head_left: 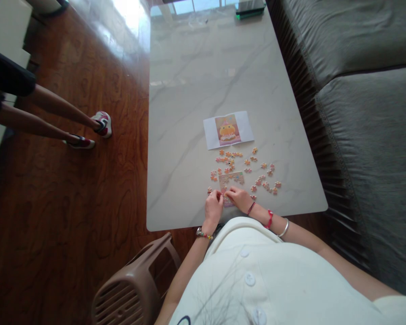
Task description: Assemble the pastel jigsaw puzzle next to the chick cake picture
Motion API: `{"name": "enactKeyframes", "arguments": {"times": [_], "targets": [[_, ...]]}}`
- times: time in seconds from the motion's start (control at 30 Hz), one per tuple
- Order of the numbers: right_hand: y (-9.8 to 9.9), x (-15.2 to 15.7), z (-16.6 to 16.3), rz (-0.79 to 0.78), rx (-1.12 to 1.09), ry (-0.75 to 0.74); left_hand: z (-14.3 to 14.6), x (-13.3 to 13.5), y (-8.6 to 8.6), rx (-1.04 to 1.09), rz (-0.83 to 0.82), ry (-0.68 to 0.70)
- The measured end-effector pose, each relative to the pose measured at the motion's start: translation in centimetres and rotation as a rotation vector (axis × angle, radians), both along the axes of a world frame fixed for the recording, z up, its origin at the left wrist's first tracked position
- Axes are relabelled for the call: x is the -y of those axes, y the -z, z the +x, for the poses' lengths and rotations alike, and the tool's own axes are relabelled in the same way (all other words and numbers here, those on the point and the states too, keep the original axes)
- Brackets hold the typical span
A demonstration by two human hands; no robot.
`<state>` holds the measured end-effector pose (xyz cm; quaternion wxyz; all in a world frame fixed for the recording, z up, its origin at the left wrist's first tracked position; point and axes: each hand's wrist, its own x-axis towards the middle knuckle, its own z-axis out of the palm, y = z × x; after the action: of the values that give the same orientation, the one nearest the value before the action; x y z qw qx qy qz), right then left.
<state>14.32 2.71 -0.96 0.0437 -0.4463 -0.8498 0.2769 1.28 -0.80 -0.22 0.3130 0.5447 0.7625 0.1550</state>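
Note:
My left hand [214, 206] is at the lower left of a partly assembled jigsaw puzzle [231, 174], its fingertips pinched together on a small puzzle piece. From the other side my right hand [239, 198] reaches over the lower part of the puzzle, thumb and fingers closed on a tiny piece [225, 194]. The fingertips of both hands almost meet, and they hide part of the puzzle's lower area. Loose orange and pink pieces [228, 155] lie above the puzzle, with more pinkish loose pieces [265, 185] scattered to its right.
A creased paper with a printed cartoon picture [228, 129] lies beyond the pieces on the marbled table [182, 180]. A dark box [249, 8] stands at the far end. A brown plastic stool [131, 289] is lower left, a grey sofa [368, 99] right. Another person's legs [64, 110] show at left.

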Motion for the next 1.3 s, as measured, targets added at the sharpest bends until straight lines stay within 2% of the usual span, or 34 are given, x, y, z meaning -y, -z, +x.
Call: {"name": "enactKeyframes", "arguments": {"times": [0.4, 0.57, 0.8, 0.97, 1.1, 1.3], "targets": [[-0.4, 0.8, 0.4, 0.032, 0.042, -0.088, -0.2, -0.7, 0.0, 0.032, -0.081, -0.073], [-0.5, 0.9, 0.8, 0.057, 0.013, -0.119, -0.4, -0.7, 0.1, 0.072, -0.078, -0.063], [-0.9, 0.8, 1.1, 0.077, -0.031, -0.117, -1.0, 0.1, -0.2, -0.015, 0.104, 0.125], [-0.3, 1.1, 1.2, 0.098, 0.000, -0.134, -1.7, 0.6, -0.6, -0.146, 0.097, 0.317], [0.1, 1.3, 1.1, 0.099, 0.029, -0.188, -1.9, 0.5, -0.6, -0.182, 0.083, 0.352], [0.5, 1.3, 1.0, 0.095, 0.050, -0.208, -2.0, 0.5, -0.2, -0.133, 0.089, 0.328]]}}
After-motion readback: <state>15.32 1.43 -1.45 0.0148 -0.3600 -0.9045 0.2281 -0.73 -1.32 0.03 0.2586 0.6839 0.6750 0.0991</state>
